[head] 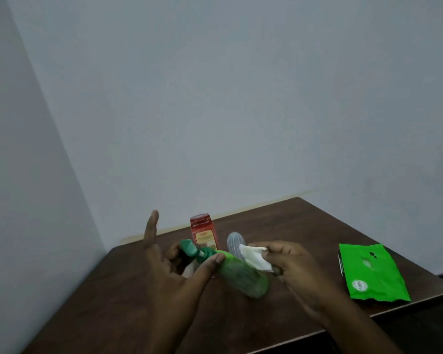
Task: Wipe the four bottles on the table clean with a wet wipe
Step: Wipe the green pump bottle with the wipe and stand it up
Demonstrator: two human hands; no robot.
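Observation:
A green pump bottle [243, 274] is held tilted above the table, pump head pointing left. My left hand [169, 272] grips it near the neck, thumb on top and some fingers behind the pump, while one finger sticks straight up. My right hand [294, 269] pinches a white wet wipe [255, 256] against the bottle's upper side. Behind them a red bottle [204, 233] stands upright, with a clear ribbed bottle [235, 243] to its right. A white object [189, 270], mostly hidden under my left hand, may be another bottle.
A green pack of wet wipes [371, 274] lies flat near the right edge of the dark brown table [118, 302]. The table sits in a corner between two pale walls. Its front right edge drops off close to the pack.

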